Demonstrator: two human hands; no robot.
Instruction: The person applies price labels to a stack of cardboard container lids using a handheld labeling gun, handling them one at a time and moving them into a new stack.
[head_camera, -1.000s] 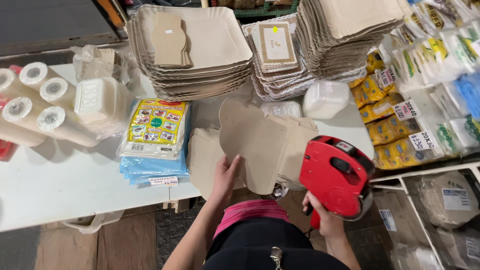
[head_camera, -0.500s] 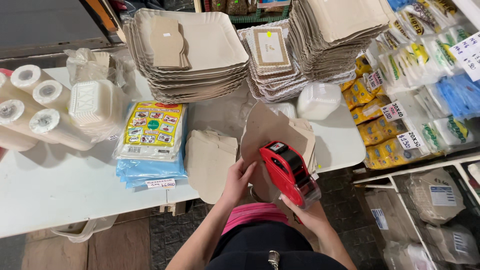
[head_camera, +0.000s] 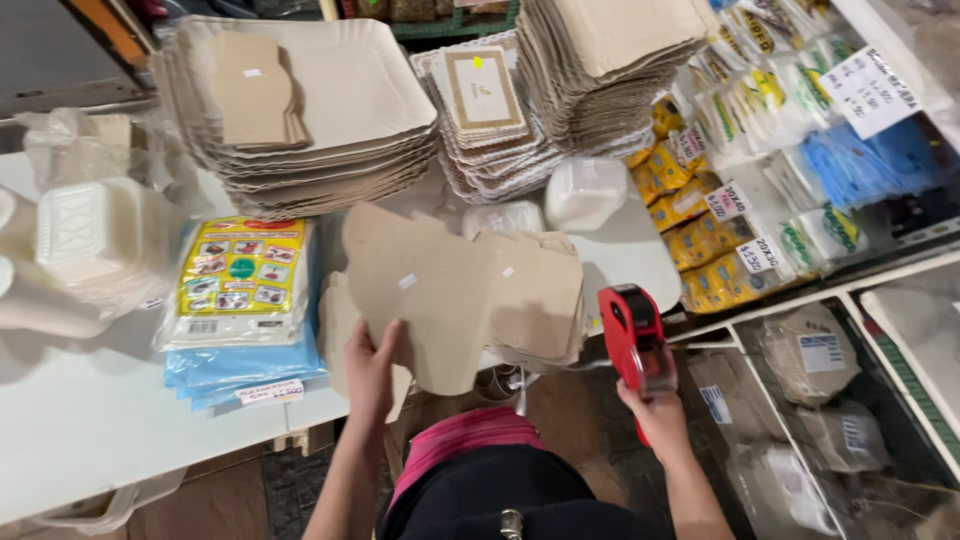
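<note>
The left hand (head_camera: 372, 368) holds a flat brown carton blank (head_camera: 440, 290) by its near edge; the grip is a pinch, thumb on top and the fingers under the sheet. The blank is tilted up over the front edge of the white worktop (head_camera: 90, 430), and it carries a small white sticker (head_camera: 407, 282) near its middle. Under and beside it lie more blanks (head_camera: 540, 300) of the same brown card, fanned out, the top ones also with small white stickers.

The right hand (head_camera: 655, 412) is closed around the handle of a red price gun (head_camera: 632, 335). The gun stands upright, just to the right of the blanks, apart from them and off the edge of the worktop.

Left of the held blank lies a yellow packet (head_camera: 240, 280) with small pictures, on top of blue packets (head_camera: 235, 365) with a white tag. Further left are white foam boxes (head_camera: 95, 240) in clear plastic. Behind, there is a tall stack of square paper trays (head_camera: 320, 130) with some folded cards (head_camera: 250, 90) on top, then a stack of smaller patterned trays (head_camera: 485, 110), then another tall stack (head_camera: 610, 70). A clear tub (head_camera: 585, 190) stands in front of them. On the right, a shelf holds yellow bags (head_camera: 700, 220) with price tags.
</note>
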